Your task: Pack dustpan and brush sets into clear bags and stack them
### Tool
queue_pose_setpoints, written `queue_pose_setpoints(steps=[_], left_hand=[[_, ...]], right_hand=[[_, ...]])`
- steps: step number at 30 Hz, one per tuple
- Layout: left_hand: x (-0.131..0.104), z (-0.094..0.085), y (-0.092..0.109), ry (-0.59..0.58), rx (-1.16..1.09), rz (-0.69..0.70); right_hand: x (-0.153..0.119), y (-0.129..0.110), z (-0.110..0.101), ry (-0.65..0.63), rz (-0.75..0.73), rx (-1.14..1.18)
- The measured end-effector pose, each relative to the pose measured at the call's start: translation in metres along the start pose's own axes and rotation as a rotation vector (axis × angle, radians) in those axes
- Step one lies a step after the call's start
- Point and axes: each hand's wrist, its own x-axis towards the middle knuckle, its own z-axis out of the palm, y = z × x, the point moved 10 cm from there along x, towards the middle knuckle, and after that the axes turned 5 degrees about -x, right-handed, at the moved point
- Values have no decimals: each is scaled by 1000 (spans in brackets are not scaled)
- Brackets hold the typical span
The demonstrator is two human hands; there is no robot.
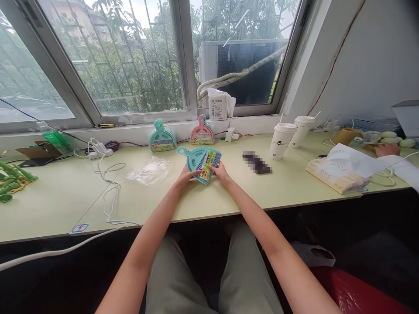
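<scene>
A teal dustpan and brush set (197,159) with a yellow-green label is held tilted just above the near middle of the table. My left hand (187,174) grips its lower left edge, and my right hand (221,171) grips its right side by the brush bristles. Behind it, against the window ledge, stand a wrapped green dustpan set (161,138) and a wrapped pink dustpan set (202,133). Crumpled clear plastic wrap (149,169) lies on the table to the left of my hands.
White cables (113,187) run across the left of the table (131,205). To the right are a blurred dark object (257,163), two paper cups (282,141) and a tissue pack (338,174). Another person's hand (388,149) rests at the far right.
</scene>
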Motion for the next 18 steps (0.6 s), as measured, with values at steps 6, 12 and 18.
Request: queue_pose_setpoints(steps=[6, 12, 18], left_hand=[[3, -9, 0, 33, -28, 1], [2, -11, -3, 55, -43, -31], [5, -25, 5, 110, 70, 8]], right_hand=[[-12, -8, 14, -169, 21, 66], [-14, -10, 15, -176, 23, 92], [-14, -12, 14, -175, -11, 110]])
